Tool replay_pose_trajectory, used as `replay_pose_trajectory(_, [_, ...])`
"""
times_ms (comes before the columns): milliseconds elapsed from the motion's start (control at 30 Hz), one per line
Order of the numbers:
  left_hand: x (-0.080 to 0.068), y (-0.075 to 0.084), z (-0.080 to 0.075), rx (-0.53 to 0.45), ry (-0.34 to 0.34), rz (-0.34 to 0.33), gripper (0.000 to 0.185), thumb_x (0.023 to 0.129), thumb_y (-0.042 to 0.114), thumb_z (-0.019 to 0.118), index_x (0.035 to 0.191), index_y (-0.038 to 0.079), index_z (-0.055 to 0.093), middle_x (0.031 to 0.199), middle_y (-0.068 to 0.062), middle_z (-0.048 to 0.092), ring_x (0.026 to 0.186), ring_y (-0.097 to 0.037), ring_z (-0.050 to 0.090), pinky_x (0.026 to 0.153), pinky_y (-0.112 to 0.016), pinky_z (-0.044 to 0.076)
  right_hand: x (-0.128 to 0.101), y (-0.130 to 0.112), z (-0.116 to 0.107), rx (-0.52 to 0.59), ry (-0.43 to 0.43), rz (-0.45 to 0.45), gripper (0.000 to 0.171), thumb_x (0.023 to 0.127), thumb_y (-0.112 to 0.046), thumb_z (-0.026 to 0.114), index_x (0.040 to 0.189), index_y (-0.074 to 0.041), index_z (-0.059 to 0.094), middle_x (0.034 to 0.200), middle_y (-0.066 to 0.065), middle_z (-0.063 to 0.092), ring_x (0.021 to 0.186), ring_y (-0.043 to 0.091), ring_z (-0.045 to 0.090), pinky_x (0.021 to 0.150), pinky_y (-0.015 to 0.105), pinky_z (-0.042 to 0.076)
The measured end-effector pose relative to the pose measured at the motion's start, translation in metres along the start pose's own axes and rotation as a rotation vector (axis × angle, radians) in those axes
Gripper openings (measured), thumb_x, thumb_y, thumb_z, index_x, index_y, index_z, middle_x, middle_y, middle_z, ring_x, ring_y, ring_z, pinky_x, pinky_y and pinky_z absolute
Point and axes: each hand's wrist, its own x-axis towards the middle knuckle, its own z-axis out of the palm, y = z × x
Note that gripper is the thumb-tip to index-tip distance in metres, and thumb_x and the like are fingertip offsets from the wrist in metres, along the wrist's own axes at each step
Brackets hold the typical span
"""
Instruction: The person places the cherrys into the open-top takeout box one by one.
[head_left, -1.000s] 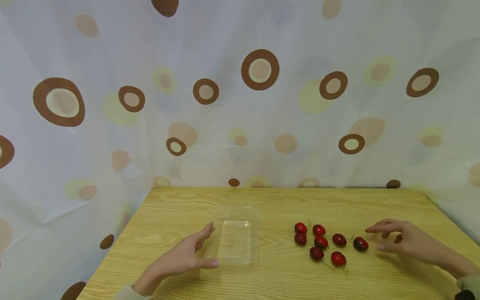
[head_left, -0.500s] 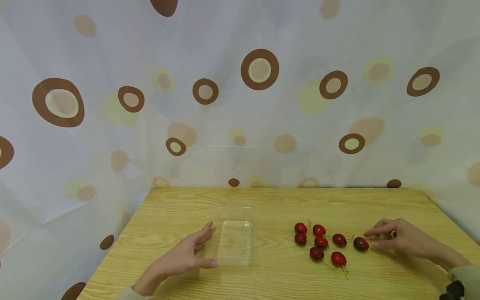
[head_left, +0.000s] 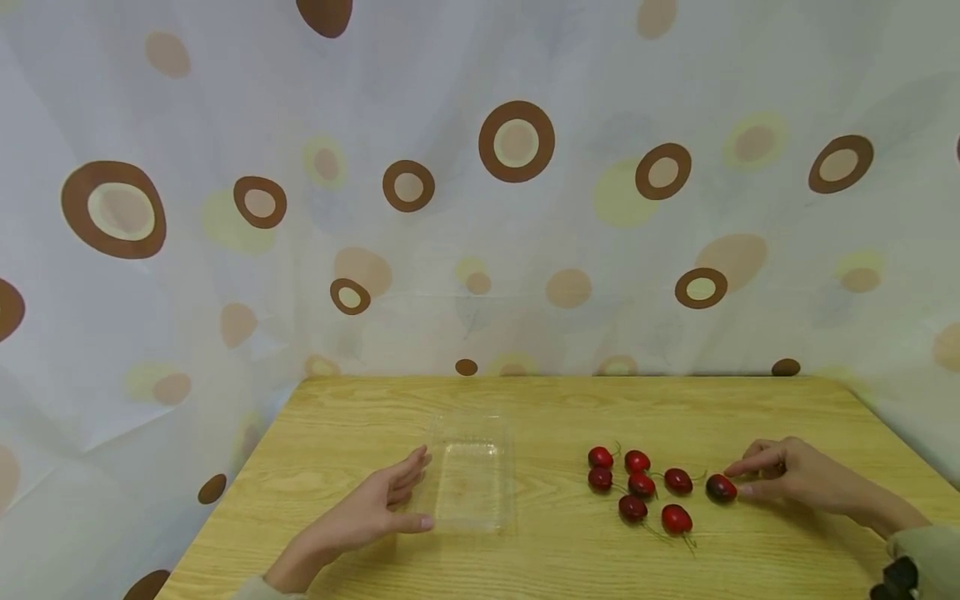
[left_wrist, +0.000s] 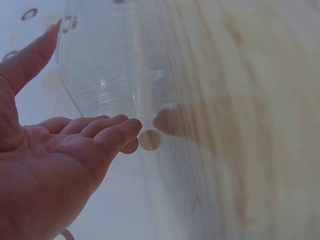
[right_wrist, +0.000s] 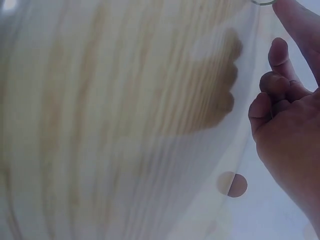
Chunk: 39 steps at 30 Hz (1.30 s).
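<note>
Cherries: seven red cherries (head_left: 643, 487) lay on the wooden table (head_left: 570, 408), right of centre; six sat in a loose cluster and the seventh cherry (head_left: 721, 487) lay apart at the right end.
Tray: one clear plastic tray (head_left: 471, 475) stood on the table, left of the cherries and well apart from them.
Hands: two, one at each side.
Left hand: the left hand (head_left: 367, 512) rested on the table with fingers straight and spread, thumb (head_left: 415, 523) by the tray's near left corner and fingertips against its left wall; it curled round nothing.
Right hand: the right hand (head_left: 798, 481) lay just right of the seventh cherry, forefinger and thumb reaching to it and touching or nearly touching it, the other fingers curled; whether it already pinched the cherry could not be told.
Backdrop: one pale curtain (head_left: 480, 192) with brown rings hung behind the table.
</note>
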Motion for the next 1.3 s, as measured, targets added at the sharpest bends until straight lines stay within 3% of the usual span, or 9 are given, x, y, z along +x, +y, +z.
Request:
replay_pose_trajectory(1033, [0.0008,0.0027,-0.0008,-0.027,0.016,-0.007,0.096,0.102,0.017,0.073,0.165,-0.007,0.005,0.171,-0.028,0.009,0.154,-0.049,0.018,0.122,-0.061,0.026,0.0063,0.0069,0.0022,0.048,-0.013,-0.015,0.025,0.094,0.011,0.07,0.108,-0.005,0.084,0.095,0.003,0.071,0.085,0.012,0.063,0.065,0.024,0.047])
replay_pose_trajectory(1300, [0.0007,0.0022,-0.0003,-0.058,0.011,-0.03,0.098,0.102,0.017,0.073,0.166,-0.006,0.003,0.172,-0.026,0.006,0.155,-0.048,0.016,0.123,-0.06,0.024,0.0033,0.005,0.0045,0.024,0.024,-0.035,0.024,0.093,0.01,0.073,0.101,-0.008,0.085,0.091,0.0,0.071,0.079,0.011,0.062,0.062,0.024,0.047])
